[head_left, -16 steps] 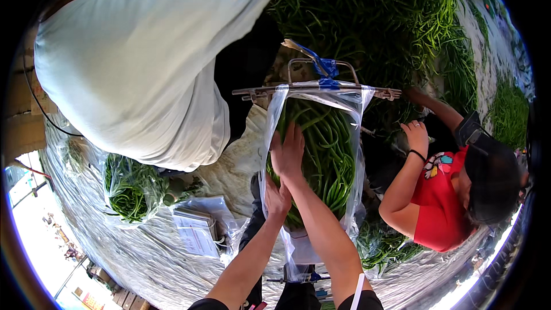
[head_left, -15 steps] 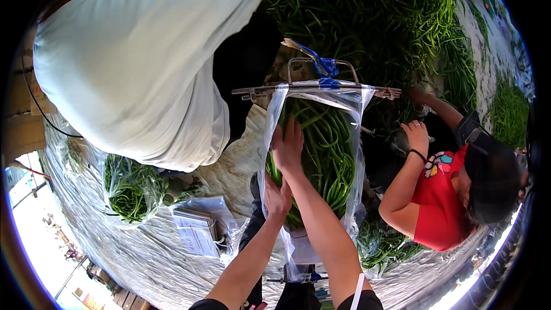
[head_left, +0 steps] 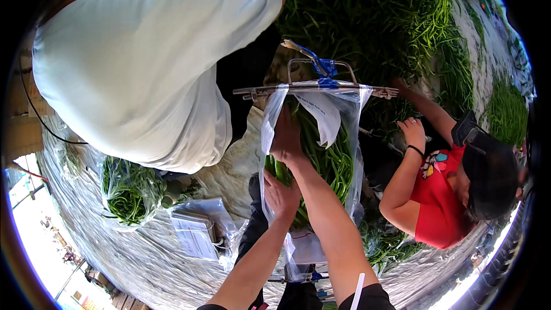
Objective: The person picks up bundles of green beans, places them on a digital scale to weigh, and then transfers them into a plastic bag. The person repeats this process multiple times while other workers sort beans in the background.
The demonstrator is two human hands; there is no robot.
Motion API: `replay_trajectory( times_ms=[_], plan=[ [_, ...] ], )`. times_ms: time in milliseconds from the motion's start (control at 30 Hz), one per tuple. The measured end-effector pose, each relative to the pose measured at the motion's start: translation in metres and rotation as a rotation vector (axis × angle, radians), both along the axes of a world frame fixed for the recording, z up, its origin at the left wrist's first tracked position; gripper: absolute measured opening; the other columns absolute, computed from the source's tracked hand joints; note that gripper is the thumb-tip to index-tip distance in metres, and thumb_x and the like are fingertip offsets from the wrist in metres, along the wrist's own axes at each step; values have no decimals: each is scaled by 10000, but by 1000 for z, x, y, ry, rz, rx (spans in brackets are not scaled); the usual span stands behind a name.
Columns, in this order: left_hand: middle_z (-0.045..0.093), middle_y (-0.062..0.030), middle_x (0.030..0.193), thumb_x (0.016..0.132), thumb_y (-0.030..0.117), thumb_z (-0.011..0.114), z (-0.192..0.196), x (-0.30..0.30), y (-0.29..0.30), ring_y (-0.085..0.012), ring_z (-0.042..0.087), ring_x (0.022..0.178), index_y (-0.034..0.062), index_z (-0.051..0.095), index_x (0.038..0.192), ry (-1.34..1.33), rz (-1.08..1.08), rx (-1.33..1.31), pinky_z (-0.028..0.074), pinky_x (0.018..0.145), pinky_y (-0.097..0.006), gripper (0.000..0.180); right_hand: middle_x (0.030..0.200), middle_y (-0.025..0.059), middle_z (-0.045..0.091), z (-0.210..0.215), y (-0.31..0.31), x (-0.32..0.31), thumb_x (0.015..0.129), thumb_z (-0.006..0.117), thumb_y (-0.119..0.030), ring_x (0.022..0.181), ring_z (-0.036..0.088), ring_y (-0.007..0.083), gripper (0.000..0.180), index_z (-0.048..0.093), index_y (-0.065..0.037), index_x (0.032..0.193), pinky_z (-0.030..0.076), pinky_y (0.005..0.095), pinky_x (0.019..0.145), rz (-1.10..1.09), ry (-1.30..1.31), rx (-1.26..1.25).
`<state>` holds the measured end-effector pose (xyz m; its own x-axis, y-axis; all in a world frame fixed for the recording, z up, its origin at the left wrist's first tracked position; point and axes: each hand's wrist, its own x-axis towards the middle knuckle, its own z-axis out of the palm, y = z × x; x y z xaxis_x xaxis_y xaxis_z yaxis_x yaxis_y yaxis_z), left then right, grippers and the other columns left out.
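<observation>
The left hand (head_left: 281, 196) is being laid, fingers loosely extended, against long green peppers (head_left: 332, 169); the right hand (head_left: 286, 138) is being lowered among them farther up, its shadowed fingers' spread not being discernible; the peppers are being contained by a clear bag (head_left: 273, 110), beneath and rightward of both hands.

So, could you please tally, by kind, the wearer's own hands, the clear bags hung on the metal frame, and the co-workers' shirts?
Own hands (left hand, right hand): 2
Hung clear bag: 1
Co-workers' shirts (white shirt, red shirt): 2
Total: 5
</observation>
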<state>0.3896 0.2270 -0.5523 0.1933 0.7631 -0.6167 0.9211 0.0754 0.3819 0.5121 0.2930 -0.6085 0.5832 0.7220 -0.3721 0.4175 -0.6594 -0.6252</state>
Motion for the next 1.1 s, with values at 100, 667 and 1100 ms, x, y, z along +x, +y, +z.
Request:
replay_trajectory(
  times_ms=[100,667,1100],
  plan=[
    [335,-303,1469,797,399,737,0,2,0,-447,359,1352,-46,149,1507,53,32,20,326,1115,-475,1024,1553,260,244,10,-2,-14,936,507,-385,1410,273,474,745,237,-10,1520,270,535,1139,58,-143,-73],
    [337,-305,1446,787,189,709,5,2,-11,-456,378,1304,-64,164,1498,73,35,125,343,1080,-495,931,1021,207,696,69,-42,109,895,650,-249,991,650,353,320,693,41,1023,492,398,885,-283,-320,227],
    [414,-215,1406,779,95,726,164,-152,-54,-362,605,1051,-1,424,1405,-600,158,202,513,911,-429,702,800,54,692,158,-194,-65,894,646,-180,695,610,84,243,699,47,961,463,213,633,-701,489,322]
  ],
)
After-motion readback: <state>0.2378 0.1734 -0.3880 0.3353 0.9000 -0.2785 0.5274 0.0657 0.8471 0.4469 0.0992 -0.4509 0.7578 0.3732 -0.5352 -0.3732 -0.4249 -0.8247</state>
